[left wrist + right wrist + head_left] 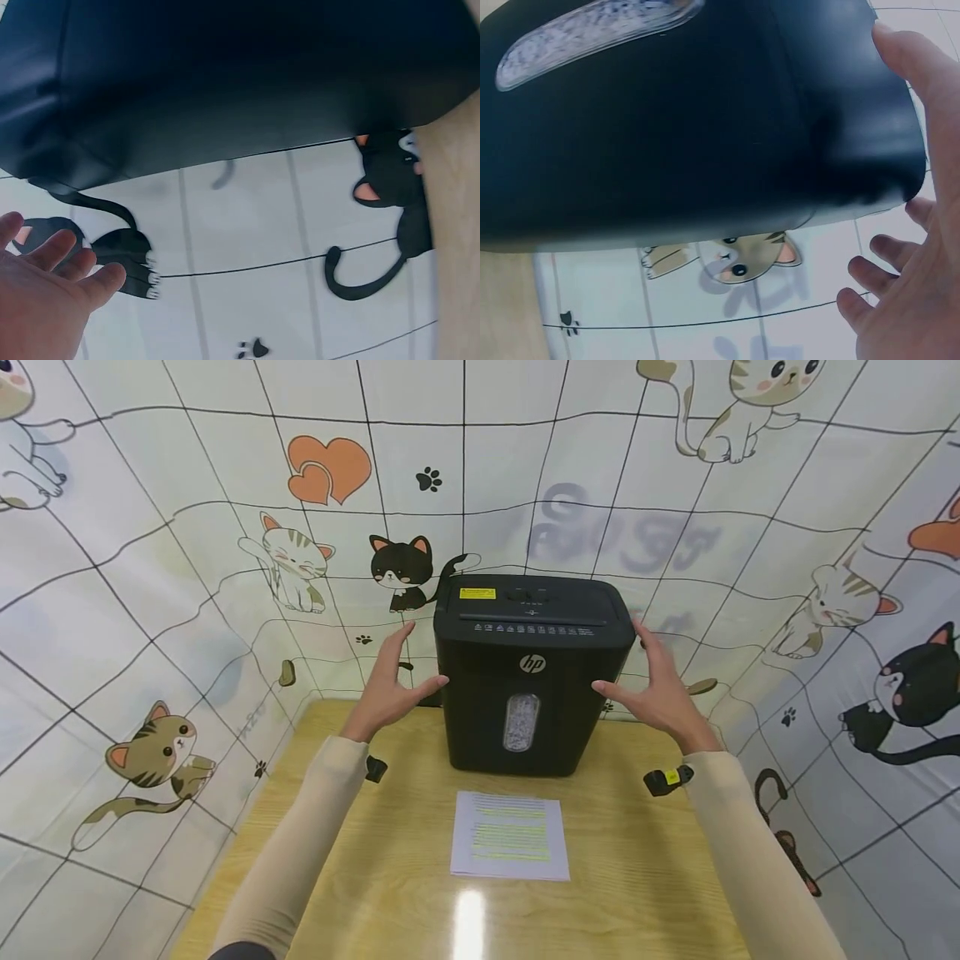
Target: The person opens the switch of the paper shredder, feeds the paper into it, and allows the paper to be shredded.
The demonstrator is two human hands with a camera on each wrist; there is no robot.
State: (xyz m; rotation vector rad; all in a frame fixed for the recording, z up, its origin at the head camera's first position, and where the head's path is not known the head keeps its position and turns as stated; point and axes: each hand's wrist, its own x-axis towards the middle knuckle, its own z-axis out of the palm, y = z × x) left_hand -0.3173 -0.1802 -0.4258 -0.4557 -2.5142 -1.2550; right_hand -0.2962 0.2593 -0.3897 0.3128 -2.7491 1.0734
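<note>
Shredder [533,672], black, stands upright at the far middle of the tabletop [360,877], centre of the head view, close to the cat-print backdrop [150,610]. Clear window low on its front shows shredded paper inside. Feed slot and yellow label on top face up.

Left hand [388,685] at the shredder's left side, right hand [658,693] at its right side, palms turned inward toward the casing. Both grips wide open, fingers straight and spread, nothing held. Thumb tips look to be at or just off the front corners; real contact cannot be confirmed. Wrist views show the dark casing filling the upper frame, with fingers [90,274] lower left and fingers [885,274] lower right, a gap visible between them and the body.

Likely reading: hands bracket the box evenly because it is wide and needs both sides.

Printed sheet [510,835] with yellow highlighting lies flat in front of the shredder, lower centre, untouched.
</note>
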